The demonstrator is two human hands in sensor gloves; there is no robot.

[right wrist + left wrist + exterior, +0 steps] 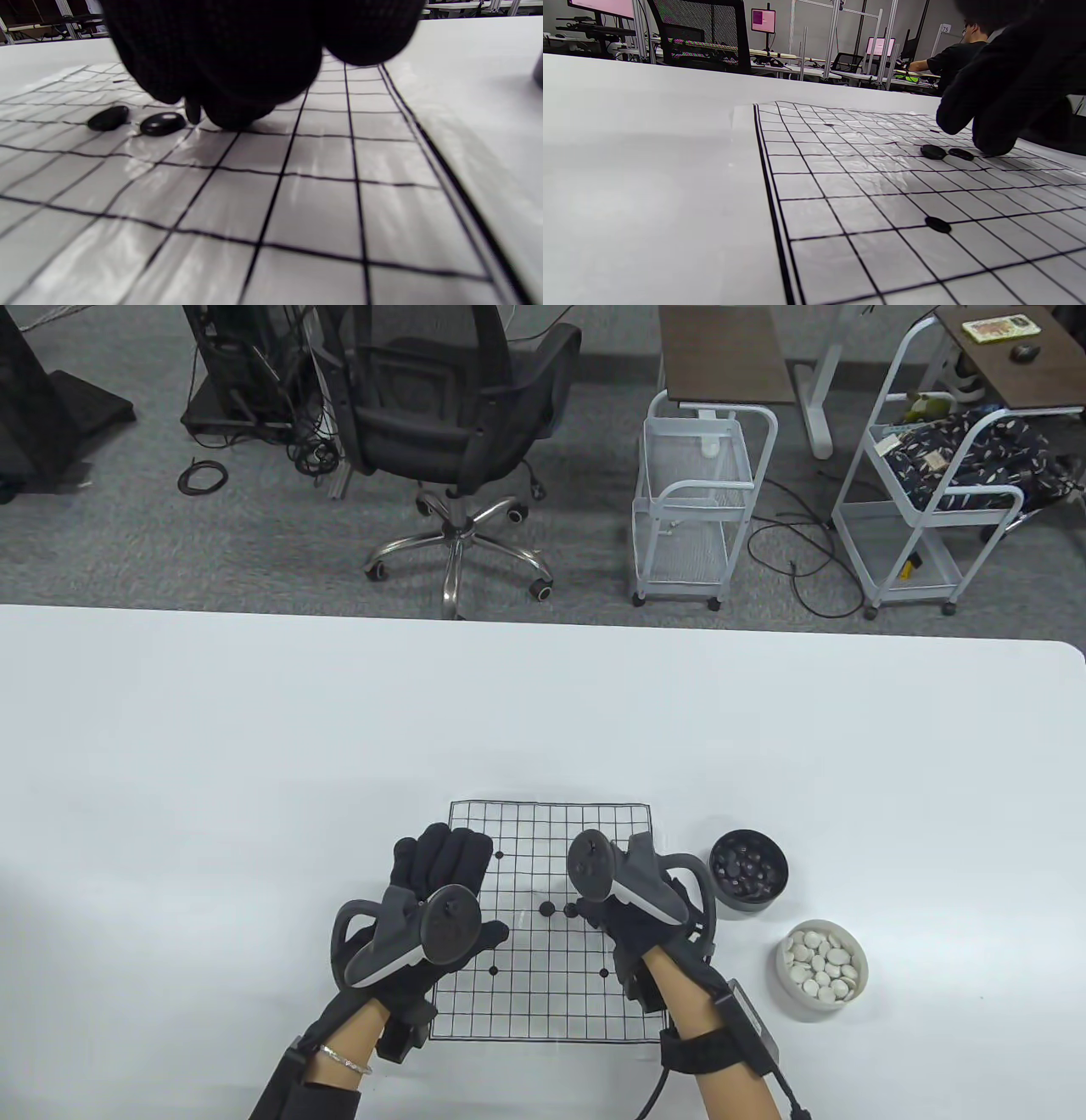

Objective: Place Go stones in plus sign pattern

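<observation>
The right hand (612,918), in a black sensor glove, is down on the thin white printed grid sheet (543,984) with its fingertips (229,110) curled together, pinching what looks like a third black stone on edge just beside two flat black Go stones (135,120) already lying in a row. If those fingertips drag sideways on release, they could knock the near stone off its crossing and bend the arm of the plus. The left hand (437,899) rests flat and relaxed on the sheet's left part; if it lifts, the glossy sheet may slide on the white desk (254,746), and the round black bowl of black stones (748,869) sits just right of the sheet.
</observation>
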